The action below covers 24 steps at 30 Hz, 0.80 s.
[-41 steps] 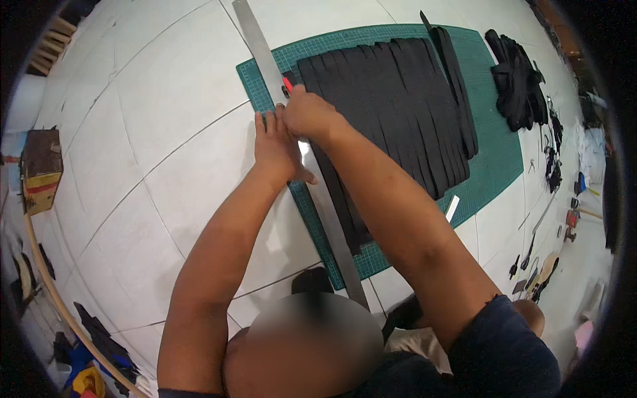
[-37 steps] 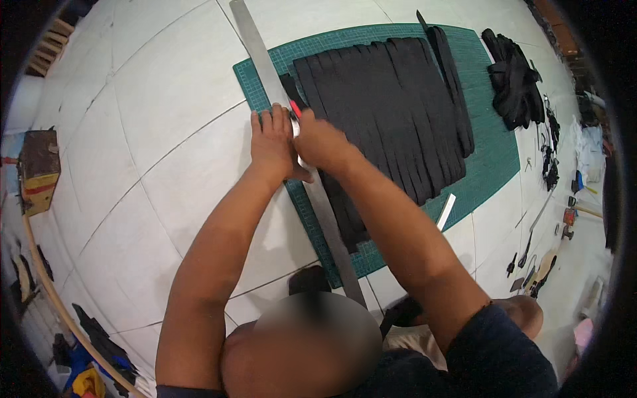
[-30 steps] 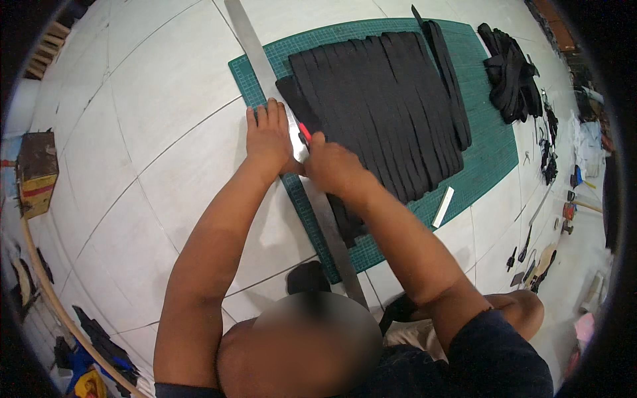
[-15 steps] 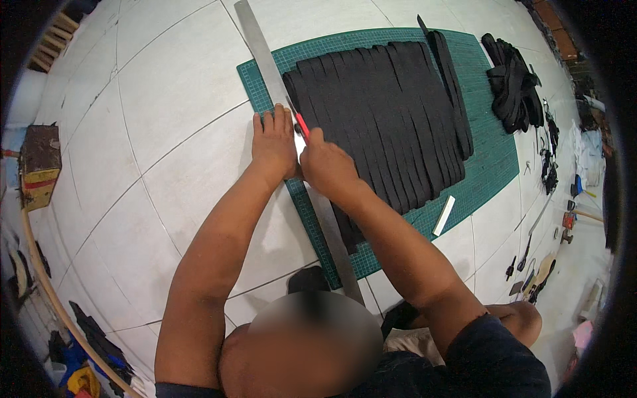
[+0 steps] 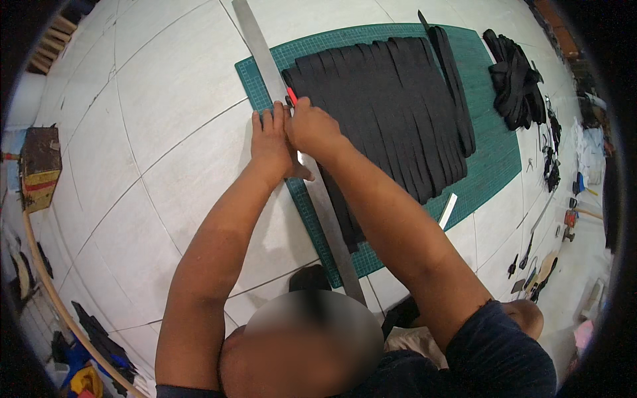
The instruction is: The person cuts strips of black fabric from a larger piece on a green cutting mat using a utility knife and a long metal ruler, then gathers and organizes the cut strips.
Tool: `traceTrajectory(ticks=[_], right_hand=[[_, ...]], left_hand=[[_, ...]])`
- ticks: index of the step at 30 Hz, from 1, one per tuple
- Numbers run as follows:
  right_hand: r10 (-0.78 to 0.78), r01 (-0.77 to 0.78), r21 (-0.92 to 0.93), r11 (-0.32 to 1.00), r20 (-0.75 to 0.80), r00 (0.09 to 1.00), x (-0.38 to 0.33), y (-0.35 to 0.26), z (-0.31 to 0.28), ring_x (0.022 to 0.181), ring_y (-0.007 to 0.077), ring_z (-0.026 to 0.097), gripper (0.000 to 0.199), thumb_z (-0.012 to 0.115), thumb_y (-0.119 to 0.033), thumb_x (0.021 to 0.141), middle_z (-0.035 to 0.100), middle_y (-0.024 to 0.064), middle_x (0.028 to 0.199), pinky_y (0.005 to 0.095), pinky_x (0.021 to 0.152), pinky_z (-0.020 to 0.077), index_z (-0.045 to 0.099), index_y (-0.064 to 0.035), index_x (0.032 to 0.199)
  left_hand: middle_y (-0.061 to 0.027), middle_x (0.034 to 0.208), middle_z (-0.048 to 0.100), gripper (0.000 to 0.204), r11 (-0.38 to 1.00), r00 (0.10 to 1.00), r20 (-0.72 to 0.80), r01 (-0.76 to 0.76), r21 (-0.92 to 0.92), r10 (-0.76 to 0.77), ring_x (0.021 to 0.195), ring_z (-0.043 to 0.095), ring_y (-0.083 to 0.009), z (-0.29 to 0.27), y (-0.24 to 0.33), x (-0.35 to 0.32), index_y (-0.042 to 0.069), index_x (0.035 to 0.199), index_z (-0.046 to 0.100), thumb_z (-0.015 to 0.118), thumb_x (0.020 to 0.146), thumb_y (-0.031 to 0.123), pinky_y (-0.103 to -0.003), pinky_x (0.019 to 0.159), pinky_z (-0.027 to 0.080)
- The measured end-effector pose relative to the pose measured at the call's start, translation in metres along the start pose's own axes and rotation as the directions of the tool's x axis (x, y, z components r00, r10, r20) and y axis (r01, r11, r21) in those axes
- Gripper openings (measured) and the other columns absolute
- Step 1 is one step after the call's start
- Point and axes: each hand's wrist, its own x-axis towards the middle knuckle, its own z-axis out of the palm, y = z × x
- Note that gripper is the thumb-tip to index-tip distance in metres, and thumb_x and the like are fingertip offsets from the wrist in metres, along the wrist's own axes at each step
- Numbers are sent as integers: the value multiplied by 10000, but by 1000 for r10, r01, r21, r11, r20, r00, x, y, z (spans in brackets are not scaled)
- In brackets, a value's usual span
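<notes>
A long metal ruler (image 5: pixel 325 215) lies lengthwise over the left side of a green cutting mat (image 5: pixel 496 159). My left hand (image 5: pixel 271 142) is laid on the ruler with its fingers stretched out, pressing it down. In my right hand (image 5: pixel 313 129) is a red utility knife (image 5: pixel 292 95), held at the ruler's right edge just past my left fingertips; its blade is hard to make out. Black fabric (image 5: pixel 378 119), cut or folded into many parallel strips, covers the middle of the mat, its left edge along the ruler.
A separate black strip (image 5: pixel 456 99) lies along the fabric's right side. A small white bar (image 5: pixel 448 211) rests at the mat's lower right edge. Beyond the mat sits a heap of black straps (image 5: pixel 511 83). Several tools are scattered on the tiles at right; a worn box (image 5: pixel 40 166) stands far left.
My right hand and the knife have slid away from me along the ruler, toward its far end. The left hand keeps its place on the ruler.
</notes>
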Motion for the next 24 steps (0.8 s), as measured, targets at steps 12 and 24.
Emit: traceTrajectory(ticks=[12, 24], right_hand=[[76, -43, -146, 988, 233, 970, -137, 58, 4, 895, 452, 689, 274, 514, -168, 955, 666, 315, 939, 521, 775, 552, 421, 19, 1130], [-7, 38, -165, 985, 186, 983, -259, 113, 28, 698, 464, 657, 267, 545, -164, 935, 643, 277, 744, 530, 640, 538, 387, 20, 1047]], left_hand=[[-246, 1575, 231, 1514, 1000, 1000, -22, 1, 24, 0, 1450, 263, -400, 1, 2, 3, -97, 1508, 189, 849, 426, 731, -537, 1202, 173], [-255, 1565, 241, 1520, 999, 1000, -14, 19, 27, -18, 1467, 238, -402, 2, 3, 3, -65, 1520, 193, 855, 395, 714, -553, 1197, 180]])
